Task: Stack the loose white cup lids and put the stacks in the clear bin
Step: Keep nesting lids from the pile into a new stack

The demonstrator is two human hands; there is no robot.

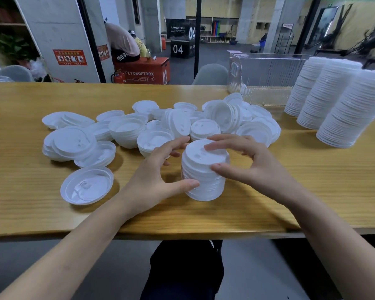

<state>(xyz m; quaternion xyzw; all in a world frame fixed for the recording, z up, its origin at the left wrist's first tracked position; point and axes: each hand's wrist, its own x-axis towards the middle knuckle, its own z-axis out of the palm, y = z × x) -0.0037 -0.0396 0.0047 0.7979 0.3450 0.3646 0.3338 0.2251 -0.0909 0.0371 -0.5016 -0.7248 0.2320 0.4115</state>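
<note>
Near the front edge of the wooden table (268, 213), at six o'clock from the heap, stands a short stack of lids (206, 189), domes up. We have both hands round it. Our left hand (156, 178) cups it from nine o'clock: the thumb lies against the lower lids and the curled fingers reach round the far rim. Our right hand (256, 165) closes on it from three o'clock, thumb pressed to the near side, fingers laid over the top lid. Each hand is holding the stack; neither is spread wide.

From ten to one o'clock of the stack lies the heap of loose white lids (126, 132). Some are nested in small slumped piles, some are upside down and some are on edge. A single lid (87, 186) lies upturned at nine o'clock, near our left wrist and apart from the heap.

At one o'clock, by the far edge, stands the clear bin (268, 68) with ribbed walls. It seems to hold a few lids at its nine o'clock end, though the ribbing blurs them too much for us to be sure. Three tall stacks of lids (333, 100) stand side by side at two o'clock, outside the bin and just beside it.

Beyond the table, behind glass at eleven o'clock, we see a red box (147, 70) marked PLYOSOFTBOX 03. A person (121, 42) bends over above it, and a black box (179, 48) marked 04 stands at twelve.
</note>
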